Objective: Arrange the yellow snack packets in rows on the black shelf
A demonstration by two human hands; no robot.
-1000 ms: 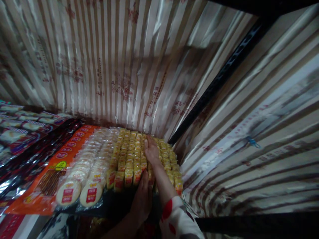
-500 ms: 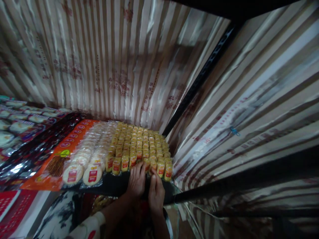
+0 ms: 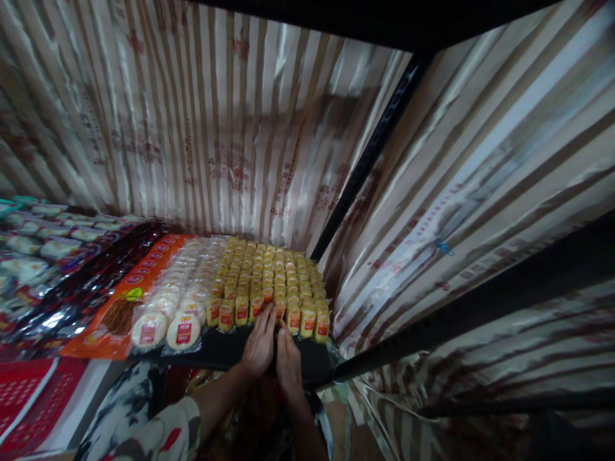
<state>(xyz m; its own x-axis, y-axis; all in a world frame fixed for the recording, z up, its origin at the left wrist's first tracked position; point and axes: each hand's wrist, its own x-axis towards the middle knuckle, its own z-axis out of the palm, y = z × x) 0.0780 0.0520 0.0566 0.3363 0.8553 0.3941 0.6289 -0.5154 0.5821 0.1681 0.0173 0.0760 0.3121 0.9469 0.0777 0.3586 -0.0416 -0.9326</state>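
Note:
Several rows of small yellow wrapped snack packets (image 3: 294,317) with red labels stand tightly packed on a black shelf (image 3: 218,349). My left hand (image 3: 259,344) reaches to the front of the rows, its straight fingertips at one front packet (image 3: 279,306). Beside it, my right hand (image 3: 289,362) is also stretched out, fingertips at the lower edge of that same packet. The palms face each other with a narrow gap between them. Fingers cover part of the front row, and whether they press on the packet is hard to see.
Left of the packets are rows of round white wrapped crackers (image 3: 183,330), an orange snack bag (image 3: 115,314) and dark shiny packages (image 3: 91,282). A black upright post (image 3: 369,157) and a black bar (image 3: 480,301) frame the shelf. Striped sheeting (image 3: 230,128) hangs behind. A red basket (image 3: 29,390) is lower left.
My right hand has moved left, closer to my left hand, and the gap between them is narrower. More front packets show on the right. The view has shifted slightly.

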